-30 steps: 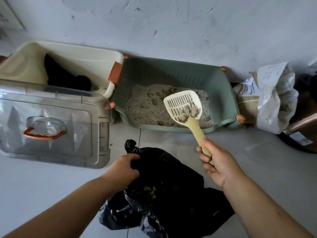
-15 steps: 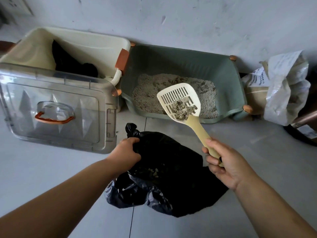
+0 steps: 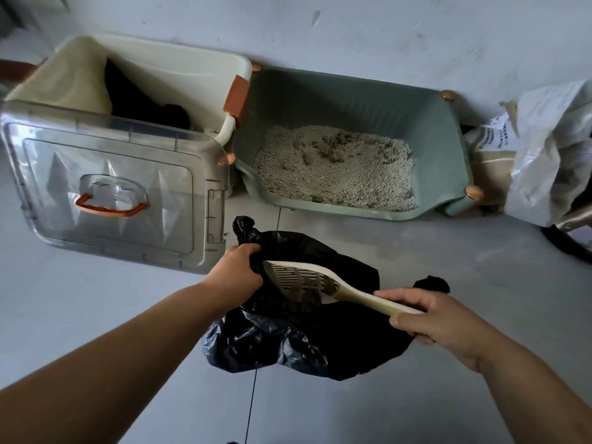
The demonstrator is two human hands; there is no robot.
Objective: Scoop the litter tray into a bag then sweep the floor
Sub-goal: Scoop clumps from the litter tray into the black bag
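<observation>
Litter tray point(image 3: 352, 100) sits against the wall, just behind the black bag point(image 3: 288, 344), its grey litter point(image 3: 336, 174) uneven and lumpy. The scoop point(image 3: 298, 278), which 1 second ago hung loaded over the tray's front edge, is now down in the bag's mouth and rolled onto its side, with the clumps point(image 3: 309, 299) sliding off its lower edge. The right hand point(image 3: 439, 318) grips the handle, fingers wrapped over it. The left hand point(image 3: 237, 272) clutches the bag's rim and holds the mouth open. This load is being dumped. Another pass through the tray looks likely, since lumps still show in the litter. Sweeping the floor point(image 3: 448, 267) is not yet begun.
</observation>
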